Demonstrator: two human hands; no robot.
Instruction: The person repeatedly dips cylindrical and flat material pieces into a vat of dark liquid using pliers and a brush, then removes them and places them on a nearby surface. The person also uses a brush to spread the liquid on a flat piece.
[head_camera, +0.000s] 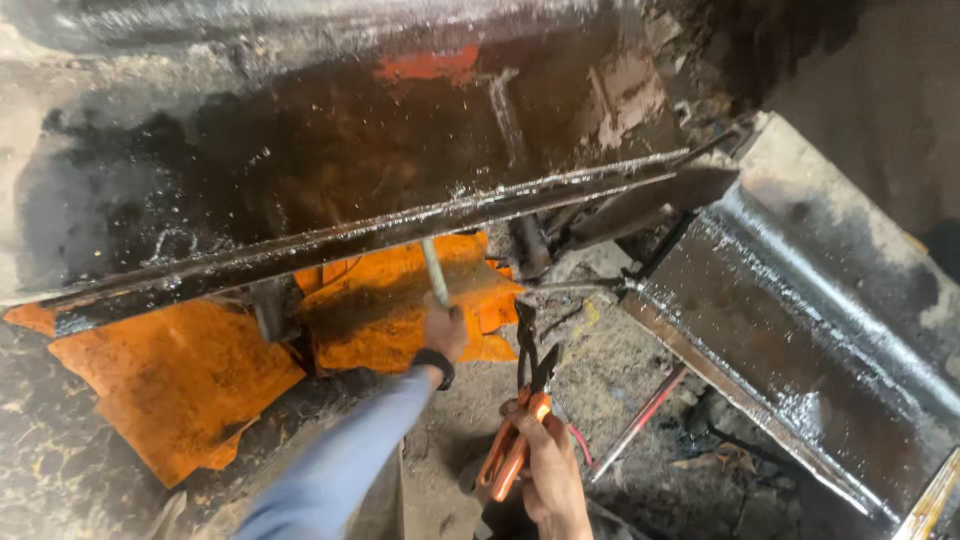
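Left hand (443, 328), centre frame, fist closed round a thin metal rod (434, 270) that runs up to the greasy black steel edge (380, 235). Right hand (548, 470), bottom centre, gripping orange-handled snips (520, 415), blades pointing up, just beside the left wrist. Orange sheet (180, 380) lies behind, centre-left.

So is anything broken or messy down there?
Yes. The orange sheet under the dark metal beam looks crumpled and torn at its edges, lying askew on dirty, rubble-strewn ground. The left hand grips a thin rod; the right hand holds orange-handled snips.
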